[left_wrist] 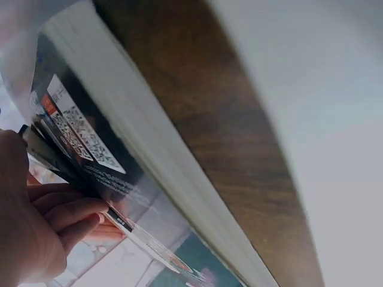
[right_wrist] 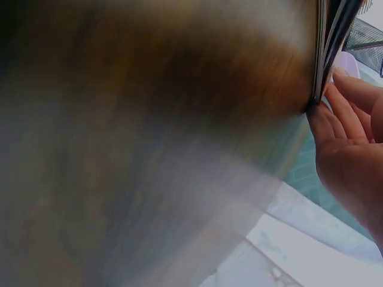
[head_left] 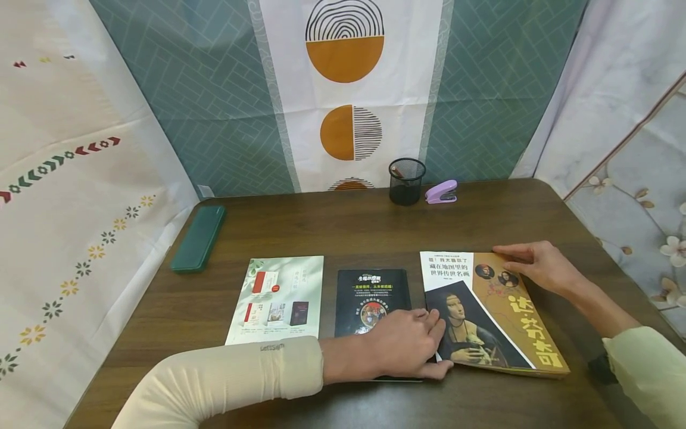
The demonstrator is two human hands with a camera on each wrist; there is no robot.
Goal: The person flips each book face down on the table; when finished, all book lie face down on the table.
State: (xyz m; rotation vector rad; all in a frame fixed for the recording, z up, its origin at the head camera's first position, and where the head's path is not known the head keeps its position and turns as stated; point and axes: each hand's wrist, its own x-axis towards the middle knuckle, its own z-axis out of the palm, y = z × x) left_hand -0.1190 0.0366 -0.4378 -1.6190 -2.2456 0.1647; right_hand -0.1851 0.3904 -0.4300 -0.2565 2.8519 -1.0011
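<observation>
The art book [head_left: 498, 316], with a painted portrait on its white and ochre cover, lies at the right of the table. My left hand [head_left: 399, 345] reaches across the dark book [head_left: 372, 292] and grips the art book's left edge near its lower corner. In the left wrist view, curled fingers [left_wrist: 72, 212] meet its spine. My right hand [head_left: 541, 268] holds the art book's upper right edge. Thumb and fingers lie on both sides of the book's edge [right_wrist: 320, 54] in the right wrist view. The forearm partly covers the dark book.
A pale green book [head_left: 289, 304] lies left of the dark one. A green case [head_left: 198, 238] rests at the table's far left. At the back stand a black mesh pen holder [head_left: 405, 185] and a purple stapler [head_left: 442, 192]. Printed cloths hang behind the wooden table [head_left: 300, 226].
</observation>
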